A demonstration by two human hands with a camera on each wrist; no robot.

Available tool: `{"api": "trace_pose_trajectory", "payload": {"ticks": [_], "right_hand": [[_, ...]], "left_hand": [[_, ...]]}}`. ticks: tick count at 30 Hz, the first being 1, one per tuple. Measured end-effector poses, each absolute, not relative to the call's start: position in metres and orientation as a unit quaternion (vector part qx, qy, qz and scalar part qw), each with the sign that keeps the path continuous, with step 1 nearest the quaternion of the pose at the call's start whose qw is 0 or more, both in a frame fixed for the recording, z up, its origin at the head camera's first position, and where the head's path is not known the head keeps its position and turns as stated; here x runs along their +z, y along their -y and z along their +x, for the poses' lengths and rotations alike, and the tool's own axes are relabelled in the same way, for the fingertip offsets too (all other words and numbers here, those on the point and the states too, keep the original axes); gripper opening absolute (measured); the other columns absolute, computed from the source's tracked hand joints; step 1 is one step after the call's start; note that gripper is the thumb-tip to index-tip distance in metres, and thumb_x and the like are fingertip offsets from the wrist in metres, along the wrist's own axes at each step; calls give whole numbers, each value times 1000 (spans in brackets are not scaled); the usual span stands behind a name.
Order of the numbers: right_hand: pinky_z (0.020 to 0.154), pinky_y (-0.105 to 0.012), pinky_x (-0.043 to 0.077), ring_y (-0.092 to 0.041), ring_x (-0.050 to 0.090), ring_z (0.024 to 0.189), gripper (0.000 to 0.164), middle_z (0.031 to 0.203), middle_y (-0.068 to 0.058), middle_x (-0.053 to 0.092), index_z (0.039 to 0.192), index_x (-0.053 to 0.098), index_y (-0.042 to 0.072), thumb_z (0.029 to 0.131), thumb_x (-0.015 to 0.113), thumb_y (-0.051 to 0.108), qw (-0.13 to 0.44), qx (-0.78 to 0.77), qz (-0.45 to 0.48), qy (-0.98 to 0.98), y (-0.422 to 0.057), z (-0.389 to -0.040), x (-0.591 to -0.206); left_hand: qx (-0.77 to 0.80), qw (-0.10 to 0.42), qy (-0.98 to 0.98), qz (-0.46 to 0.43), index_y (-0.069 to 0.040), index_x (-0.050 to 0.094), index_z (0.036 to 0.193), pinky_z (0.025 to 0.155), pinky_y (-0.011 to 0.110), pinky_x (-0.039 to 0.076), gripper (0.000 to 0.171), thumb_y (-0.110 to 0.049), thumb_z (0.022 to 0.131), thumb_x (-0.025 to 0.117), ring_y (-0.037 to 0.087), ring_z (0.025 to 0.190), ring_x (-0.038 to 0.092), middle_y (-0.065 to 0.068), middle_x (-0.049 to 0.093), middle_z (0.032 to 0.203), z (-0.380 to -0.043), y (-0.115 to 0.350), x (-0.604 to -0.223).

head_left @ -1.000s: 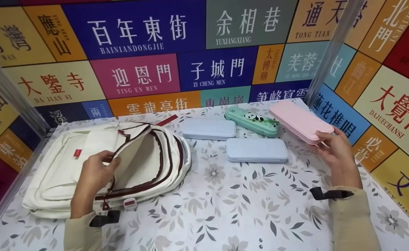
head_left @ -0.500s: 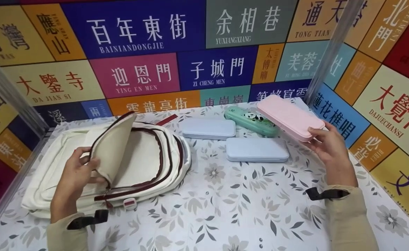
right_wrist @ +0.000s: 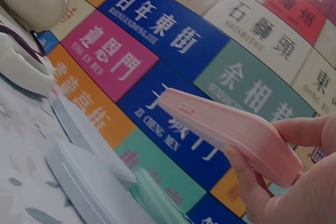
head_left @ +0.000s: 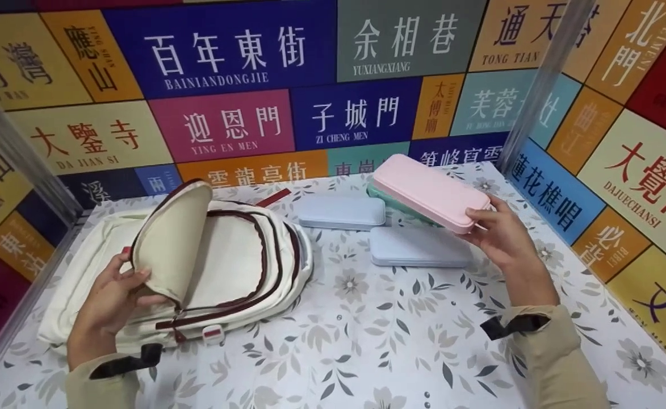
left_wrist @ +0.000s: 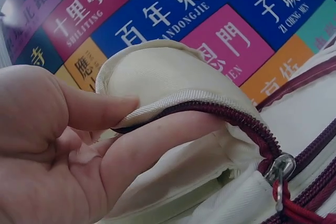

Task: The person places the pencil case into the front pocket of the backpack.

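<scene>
Hands (head_left: 105,301) (head_left: 503,238) pinch zip-edged fabric flap (head_left: 179,244), smooth pink case (head_left: 426,190).

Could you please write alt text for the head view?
A person's right hand holds up a pink case while the left hand holds open the flap of a white backpack. Two pale blue cases and a partly hidden green case lie on the floral tabletop.

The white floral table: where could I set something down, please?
Free: the near tabletop, between the cream fabric backpack and the beige right sleeve. Crowded: the far middle, where two pale-blue rectangular cases and a green oblong case cluster.
</scene>
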State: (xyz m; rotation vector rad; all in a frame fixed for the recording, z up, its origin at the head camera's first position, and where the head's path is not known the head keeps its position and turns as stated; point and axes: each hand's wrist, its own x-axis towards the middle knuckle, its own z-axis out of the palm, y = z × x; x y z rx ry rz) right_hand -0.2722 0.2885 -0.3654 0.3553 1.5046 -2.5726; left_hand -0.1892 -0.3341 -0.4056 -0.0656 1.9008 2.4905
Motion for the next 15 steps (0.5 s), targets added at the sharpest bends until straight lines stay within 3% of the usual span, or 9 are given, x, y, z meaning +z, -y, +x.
{"api": "trace_pose_trajectory", "payload": {"ticks": [6, 15], "right_hand": [[77, -31, 64, -18, 66, 94, 74, 132, 0, 40, 154, 25, 22, 95, 63, -2, 71, -850, 73, -516, -263, -271, -364], [81, -31, 64, -17, 67, 97, 77, 133, -2, 43, 159, 19, 20, 96, 58, -3, 104, -833, 56, -541, -223, -277, -361]], "left_hand": [[787, -4, -617, -19, -15, 40, 115, 62, 33, 66, 22, 0, 103, 49, 17, 83, 74, -3, 72, 96, -190, 333, -402], [788, -34, -615, -1, -15, 44, 112, 59, 32, 65, 20, 1, 102, 51, 18, 80, 74, 0, 72, 93, -186, 329, -394]]}}
